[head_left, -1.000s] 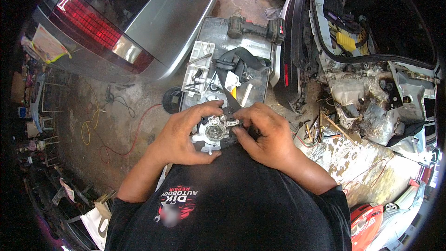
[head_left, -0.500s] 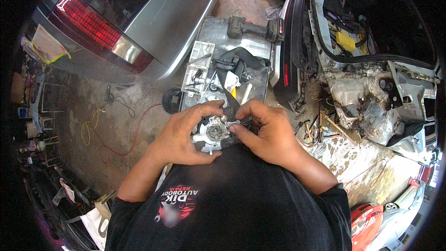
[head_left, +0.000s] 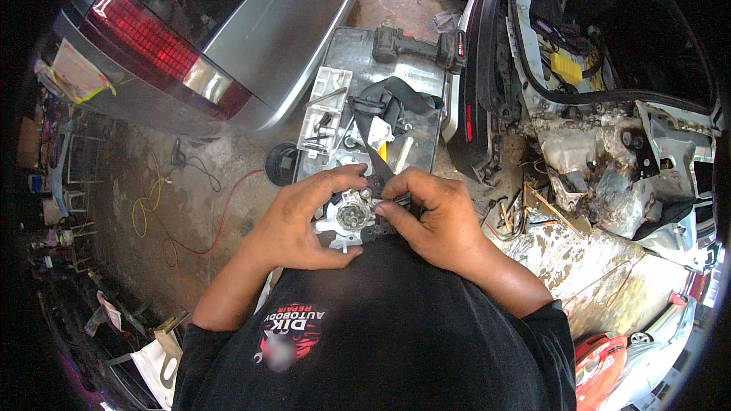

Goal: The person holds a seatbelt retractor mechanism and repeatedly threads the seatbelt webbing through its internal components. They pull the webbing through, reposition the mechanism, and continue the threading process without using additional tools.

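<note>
My left hand (head_left: 293, 217) is wrapped round a seat belt retractor (head_left: 353, 216), a silver metal unit with a round toothed hub facing up. Its fingers lie over the far side and its thumb along the near side. A dark seat belt strap (head_left: 378, 158) runs from the table down towards the unit. At the retractor's right edge, my right hand (head_left: 435, 217) has thumb and forefinger pinched together. Whatever sits between those fingertips is too small and covered to make out.
Beyond my hands stands a metal-topped table (head_left: 354, 49) with a cordless impact wrench (head_left: 419, 47), a white parts tray (head_left: 323, 118) and a coiled belt (head_left: 407, 95). A silver car (head_left: 221, 46) flanks it on the left, a stripped car body (head_left: 594, 144) on the right. A red cord (head_left: 217, 221) crosses the floor.
My right fingertips have shifted slightly at the retractor's edge, and the small silver piece seen beside them is now mostly covered. The left hand keeps its hold.
</note>
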A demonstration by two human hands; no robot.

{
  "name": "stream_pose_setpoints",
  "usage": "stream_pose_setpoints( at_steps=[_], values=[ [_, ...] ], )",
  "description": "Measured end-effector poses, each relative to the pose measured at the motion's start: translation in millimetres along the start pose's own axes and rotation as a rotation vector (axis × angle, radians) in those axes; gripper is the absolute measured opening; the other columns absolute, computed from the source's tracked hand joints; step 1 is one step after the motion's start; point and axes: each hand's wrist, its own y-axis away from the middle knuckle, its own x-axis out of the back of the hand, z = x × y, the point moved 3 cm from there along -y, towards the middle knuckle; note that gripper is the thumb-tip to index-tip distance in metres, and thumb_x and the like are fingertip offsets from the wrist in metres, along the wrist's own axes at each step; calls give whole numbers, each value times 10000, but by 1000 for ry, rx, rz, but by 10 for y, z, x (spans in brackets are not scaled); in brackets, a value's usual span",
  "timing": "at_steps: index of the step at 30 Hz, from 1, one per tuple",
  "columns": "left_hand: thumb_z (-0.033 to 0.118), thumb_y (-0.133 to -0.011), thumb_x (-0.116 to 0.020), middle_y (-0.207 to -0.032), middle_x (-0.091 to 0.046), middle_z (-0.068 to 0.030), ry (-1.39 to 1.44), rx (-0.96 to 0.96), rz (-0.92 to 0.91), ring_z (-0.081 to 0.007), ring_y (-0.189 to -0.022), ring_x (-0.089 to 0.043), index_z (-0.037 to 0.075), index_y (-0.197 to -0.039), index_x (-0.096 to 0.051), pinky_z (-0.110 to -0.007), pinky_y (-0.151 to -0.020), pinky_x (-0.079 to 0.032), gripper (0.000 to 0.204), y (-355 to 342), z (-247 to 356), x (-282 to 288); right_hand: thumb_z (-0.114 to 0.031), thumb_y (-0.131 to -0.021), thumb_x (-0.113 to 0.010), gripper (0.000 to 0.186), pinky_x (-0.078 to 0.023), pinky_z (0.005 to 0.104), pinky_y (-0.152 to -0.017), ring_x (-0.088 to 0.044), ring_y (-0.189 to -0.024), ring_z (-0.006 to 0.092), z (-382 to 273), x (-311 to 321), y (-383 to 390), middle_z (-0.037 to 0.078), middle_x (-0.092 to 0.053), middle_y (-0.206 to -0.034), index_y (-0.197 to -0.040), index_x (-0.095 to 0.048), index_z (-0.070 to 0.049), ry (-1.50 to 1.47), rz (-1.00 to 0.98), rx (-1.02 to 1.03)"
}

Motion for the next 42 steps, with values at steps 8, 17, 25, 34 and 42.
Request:
stream_pose_setpoints(
  at_steps=[8,17,25,34,42],
  values=[
    [231,-683,-1002,-1545,-677,-235,38,5,30,-413,-1401,-691,91,-1429,-603,-479,-1155,-563,858,40,-47,-31,-129,-952,-852,175,-603,442,-776,-799,-906,373,8,-9,17,164,-783,-963,-1044,-726,-51,0,4,-11],
    [228,-674,-1018,-1557,-661,-272,25,-20,42,-444,-1392,-691,87,-1416,-547,-469,-1161,-553,890,81,-74,-38,-126,-951,-850,171,-605,439,-789,-800,-922,374,10,-12,14,168,-784,-968,-1046,-732,-46,-10,-2,-15],
    [235,-674,-1028,-1564,-653,-279,75,-47,99,-443,-1411,-679,70,-1445,-540,-475,-1182,-535,928,105,-119,-69,-139,-952,-857,185,-615,440,-792,-809,-917,375,-5,-3,1,168,-798,-970,-1056,-734,-48,17,-13,-29],
    [244,-656,-1025,-1500,-697,-245,-2,-96,22,-396,-1380,-702,42,-1533,-629,-473,-1171,-550,983,48,-65,2,-145,-954,-861,224,-628,434,-823,-819,-946,366,-16,33,-28,172,-809,-1004,-1103,-728,-43,14,-28,-4],
    [364,-814,-985,-1288,-796,-223,151,122,-49,-343,-1236,-772,-11,-1400,-734,-428,-1090,-575,739,-194,-57,168,-102,-946,-845,251,-632,435,-839,-824,-975,365,-29,0,-38,169,-814,-1031,-1144,-703,-40,51,-60,30]
  ],
)
